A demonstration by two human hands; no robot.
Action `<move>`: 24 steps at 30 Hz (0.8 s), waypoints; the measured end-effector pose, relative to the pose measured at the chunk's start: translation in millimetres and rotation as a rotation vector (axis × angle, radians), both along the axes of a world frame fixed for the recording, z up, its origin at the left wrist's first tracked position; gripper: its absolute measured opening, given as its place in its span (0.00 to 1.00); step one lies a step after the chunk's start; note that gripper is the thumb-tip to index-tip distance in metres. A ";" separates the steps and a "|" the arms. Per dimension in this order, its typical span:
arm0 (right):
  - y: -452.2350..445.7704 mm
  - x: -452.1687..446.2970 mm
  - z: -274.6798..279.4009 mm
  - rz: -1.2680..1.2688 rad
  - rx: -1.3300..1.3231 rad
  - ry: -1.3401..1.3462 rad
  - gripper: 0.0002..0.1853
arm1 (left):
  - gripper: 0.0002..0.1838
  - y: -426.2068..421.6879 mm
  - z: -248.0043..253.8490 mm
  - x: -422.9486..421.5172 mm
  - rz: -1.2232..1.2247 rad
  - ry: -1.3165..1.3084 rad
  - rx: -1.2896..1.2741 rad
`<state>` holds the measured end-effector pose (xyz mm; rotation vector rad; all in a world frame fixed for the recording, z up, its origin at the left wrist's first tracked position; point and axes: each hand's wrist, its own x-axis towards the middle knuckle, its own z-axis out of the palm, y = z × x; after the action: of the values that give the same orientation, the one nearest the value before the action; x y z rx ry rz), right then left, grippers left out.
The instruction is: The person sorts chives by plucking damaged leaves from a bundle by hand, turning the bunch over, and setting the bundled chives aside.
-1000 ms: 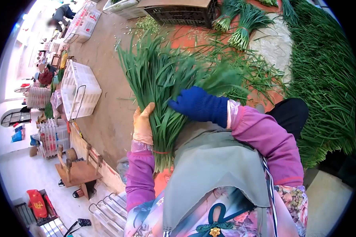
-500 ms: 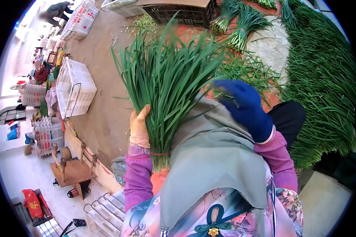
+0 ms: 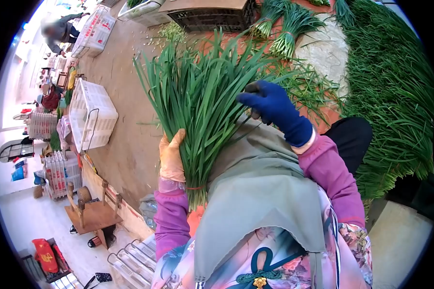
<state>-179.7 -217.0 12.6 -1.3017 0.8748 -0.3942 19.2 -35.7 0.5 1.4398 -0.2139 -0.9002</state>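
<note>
My left hand (image 3: pixel 172 155), in a pale orange glove, is wrapped round the lower part of a bunch of long green leaves (image 3: pixel 197 96). A red band (image 3: pixel 195 188) circles the stems just below that hand. The leaf tips fan upward and to both sides. At the bunch's right edge is my right hand (image 3: pixel 267 103), in a dark blue glove, its fingers apart and nothing visible in them. A grey apron (image 3: pixel 260 192) covers my lap under the bunch.
A large heap of green leaves (image 3: pixel 390 96) lies at the right. Tied bunches (image 3: pixel 294 31) rest on red sheeting at the top, beside a dark crate (image 3: pixel 212 19). White baskets (image 3: pixel 94 115) stand on the left; a person (image 3: pixel 60 33) bends at the upper left.
My right hand was in the leaves, drew away to the right and has come back up to the bunch's right edge. My left hand keeps its hold. The distant person has shifted.
</note>
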 end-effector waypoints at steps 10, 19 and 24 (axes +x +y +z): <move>5.1 -2.2 -30.5 0.133 -0.099 -0.093 0.12 | 0.16 2.7 2.5 0.6 0.006 0.015 0.040; -17.3 -44.4 -51.5 0.040 -1.081 0.222 0.11 | 0.15 16.7 0.3 12.9 -0.135 -0.055 0.052; -54.8 -77.0 -25.2 0.006 -1.089 0.525 0.13 | 0.17 26.1 -1.2 14.0 -0.188 -0.059 0.043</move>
<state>-256.7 -271.8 -12.6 -2.4872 1.1347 -0.5665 33.2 -9.7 -0.7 1.5046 -0.3807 -1.0204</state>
